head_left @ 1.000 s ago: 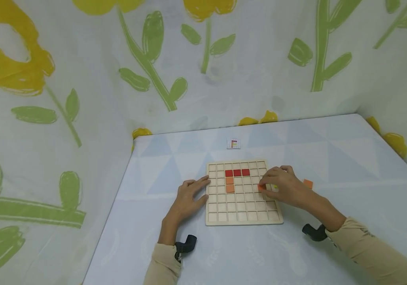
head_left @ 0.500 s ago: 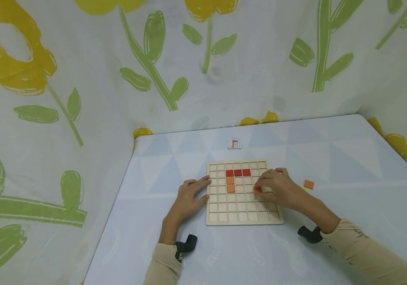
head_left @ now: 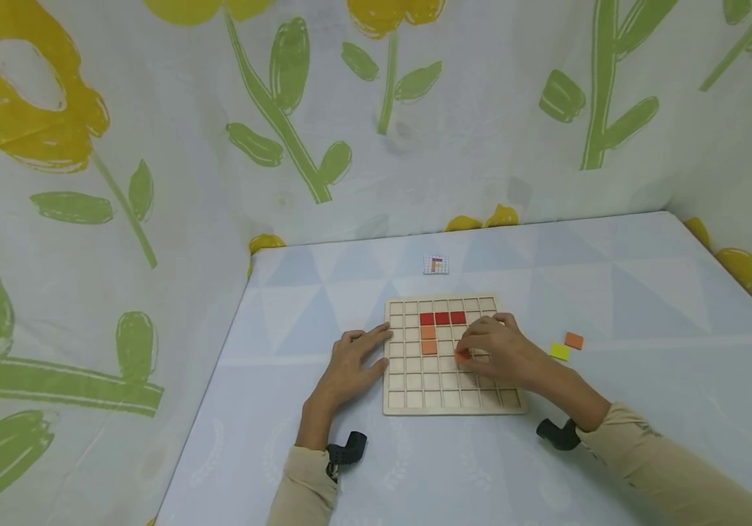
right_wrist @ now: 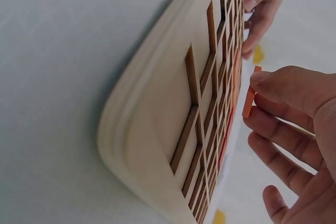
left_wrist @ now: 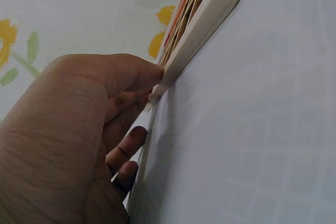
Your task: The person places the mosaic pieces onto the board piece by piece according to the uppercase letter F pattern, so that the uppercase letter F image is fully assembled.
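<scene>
On a pale table point(head_left: 468, 467), the board point(head_left: 431, 381) is touched at its edge by the spread left hand point(head_left: 351, 369), an orange tile point(right_wrist: 249, 102) being pinched above it by the inward-slanted right hand point(head_left: 502, 352).

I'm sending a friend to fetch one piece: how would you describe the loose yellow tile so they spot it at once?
Start at the wooden grid board on the patterned table. Off its right side, past the right hand, a yellow tile and an orange tile lie loose. The yellow one is nearer the board, bright yellow beside its orange neighbour.
</scene>
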`<action>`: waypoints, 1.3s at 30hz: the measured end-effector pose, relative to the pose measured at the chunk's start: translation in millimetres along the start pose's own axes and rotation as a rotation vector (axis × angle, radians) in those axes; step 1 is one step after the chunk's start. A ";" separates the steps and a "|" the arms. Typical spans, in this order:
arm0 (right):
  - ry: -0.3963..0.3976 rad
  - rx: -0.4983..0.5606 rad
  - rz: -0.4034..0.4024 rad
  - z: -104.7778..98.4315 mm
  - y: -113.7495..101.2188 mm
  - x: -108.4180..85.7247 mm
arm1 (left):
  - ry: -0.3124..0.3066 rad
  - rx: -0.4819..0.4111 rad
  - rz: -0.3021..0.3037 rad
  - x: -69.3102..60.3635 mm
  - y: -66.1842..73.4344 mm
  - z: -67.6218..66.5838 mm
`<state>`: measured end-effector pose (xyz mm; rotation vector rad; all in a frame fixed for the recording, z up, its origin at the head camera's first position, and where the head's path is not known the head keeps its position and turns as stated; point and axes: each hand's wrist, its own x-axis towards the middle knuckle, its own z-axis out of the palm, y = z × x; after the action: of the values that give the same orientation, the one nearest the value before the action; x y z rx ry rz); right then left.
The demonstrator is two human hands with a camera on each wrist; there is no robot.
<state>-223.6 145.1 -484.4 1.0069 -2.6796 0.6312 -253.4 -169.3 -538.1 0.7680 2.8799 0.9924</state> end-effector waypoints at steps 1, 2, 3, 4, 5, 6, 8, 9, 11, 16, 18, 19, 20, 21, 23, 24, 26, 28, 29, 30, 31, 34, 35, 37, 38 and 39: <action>-0.003 -0.002 0.001 1.4 -1.0 0.9 | 0.000 0.003 0.001 0.0 0.3 -0.2; -0.004 -0.003 -0.002 3.0 -1.7 2.0 | 0.000 0.005 0.000 0.0 0.4 -0.3; -0.006 -0.004 -0.005 4.5 -2.6 3.0 | 0.000 0.006 -0.002 -0.1 0.6 -0.5; -0.009 -0.006 -0.008 5.9 -3.4 4.1 | 0.000 0.006 -0.003 -0.2 0.7 -0.6; -0.010 -0.009 -0.012 7.2 -4.2 5.2 | 0.000 0.006 -0.004 -0.4 0.9 -0.8; -0.011 -0.011 -0.016 8.4 -4.9 6.4 | 0.000 0.006 -0.004 -0.5 0.9 -0.9; -0.013 -0.016 -0.023 10.6 -6.7 9.0 | 0.002 0.004 -0.002 -0.7 1.2 -1.1; -0.014 -0.020 -0.026 11.7 -7.6 10.2 | 0.000 0.007 -0.004 -0.8 1.0 -1.0; -0.017 -0.018 -0.034 13.8 -9.2 12.6 | -0.003 0.008 -0.005 -0.5 1.0 -1.2; -0.039 -0.006 -0.044 17.7 -14.5 18.2 | -0.015 0.003 -0.011 0.4 1.0 -1.5; -0.054 -0.010 -0.038 18.9 -16.7 20.5 | -0.018 -0.003 -0.013 0.4 1.7 -2.0; -0.060 -0.014 -0.037 19.6 -17.7 21.5 | -0.020 -0.003 -0.016 0.3 2.0 -2.1; -0.062 -0.018 -0.039 20.4 -18.6 22.7 | -0.022 -0.003 -0.018 0.2 2.4 -2.4; -0.061 -0.023 -0.045 21.3 -19.2 23.9 | -0.023 -0.001 -0.021 0.1 2.7 -2.6; -0.058 -0.039 -0.058 23.2 -20.7 26.2 | -0.022 -0.003 -0.019 -0.2 3.1 -3.1; -0.056 -0.048 -0.066 23.9 -21.5 27.2 | -0.023 -0.003 -0.018 -0.3 3.1 -3.3; -0.063 -0.071 -0.072 25.3 -23.1 29.1 | -0.023 -0.003 -0.011 -0.3 3.1 -3.4; -0.079 -0.106 -0.073 26.8 -24.3 30.5 | -0.020 -0.011 -0.002 0.0 3.4 -3.6; -0.090 -0.116 -0.070 27.6 -24.6 31.1 | -0.020 -0.012 0.001 0.0 3.6 -3.7; -0.098 -0.122 -0.067 28.1 -25.0 31.6 | -0.022 -0.011 0.002 0.2 3.6 -3.8; -0.104 -0.128 -0.065 29.0 -25.0 31.9 | -0.022 -0.011 0.003 0.4 3.5 -3.9; -0.109 -0.137 -0.058 31.1 -25.3 32.4 | -0.025 -0.012 0.000 1.0 3.5 -4.0; -0.109 -0.134 -0.053 31.3 -25.4 32.5 | -0.027 -0.011 -0.001 1.0 3.3 -4.1; -0.108 -0.141 -0.048 32.0 -25.8 32.8 | -0.025 -0.010 -0.001 0.9 3.0 -4.1; -0.108 -0.149 -0.047 32.1 -26.1 32.9 | -0.025 -0.011 -0.002 0.8 2.8 -4.0; -0.111 -0.153 -0.044 32.1 -26.4 33.1 | -0.023 -0.012 -0.003 0.6 2.7 -4.0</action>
<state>-232.1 93.4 -493.2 1.0850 -2.7418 0.3657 -253.3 -169.4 -533.3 0.7686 2.8522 0.9933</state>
